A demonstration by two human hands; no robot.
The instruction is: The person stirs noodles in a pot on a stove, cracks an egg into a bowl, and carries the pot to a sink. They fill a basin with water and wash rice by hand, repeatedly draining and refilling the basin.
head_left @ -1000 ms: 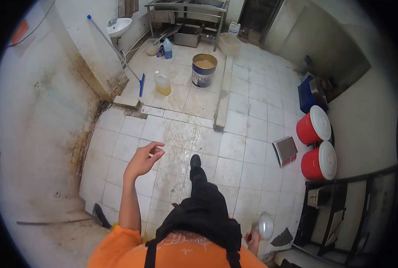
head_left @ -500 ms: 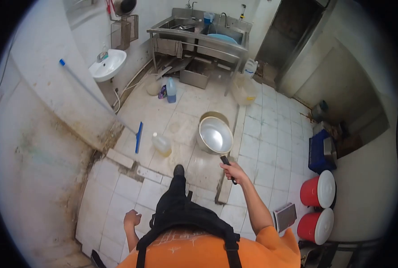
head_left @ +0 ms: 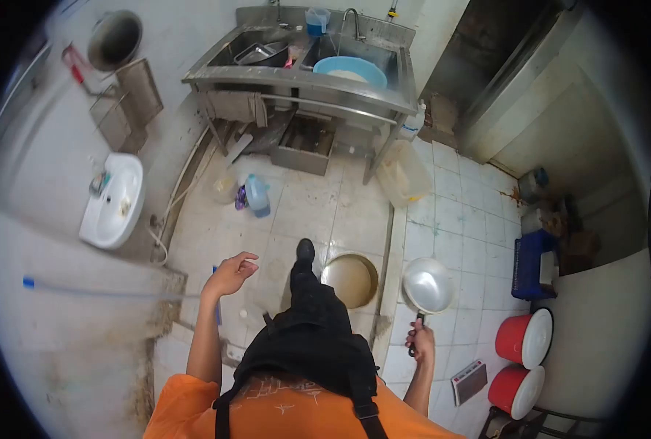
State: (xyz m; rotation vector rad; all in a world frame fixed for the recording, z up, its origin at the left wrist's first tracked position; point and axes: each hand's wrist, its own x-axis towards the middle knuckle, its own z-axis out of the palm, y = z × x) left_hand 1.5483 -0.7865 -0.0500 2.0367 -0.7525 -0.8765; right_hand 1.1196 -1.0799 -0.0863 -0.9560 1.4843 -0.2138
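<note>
My right hand (head_left: 420,339) is wrapped round the black handle of a metal saucepan (head_left: 428,282), held out low on my right side above the tiles. The pan's shiny inside faces up and shows no contents. Free of any object, my left hand (head_left: 233,274) is raised forward on the left, its fingers loosely bent and apart. Beneath it a blue squeegee blade (head_left: 218,311) partly shows behind the forearm. A round pot (head_left: 350,281) with a brownish inside stands on the floor beside my forward foot.
Ahead is a steel double sink (head_left: 303,84) holding a blue basin (head_left: 350,71). A blue bottle (head_left: 257,195) and a cloudy plastic bin (head_left: 404,173) stand before it. A washbasin (head_left: 115,201) juts from the left wall. Red buckets (head_left: 513,341) and a scale (head_left: 469,383) are at right.
The view has moved forward toward the sink. My right hand has carried the saucepan from over the floor pot to the right. My left hand has risen and reached forward, its fingers loosening.
</note>
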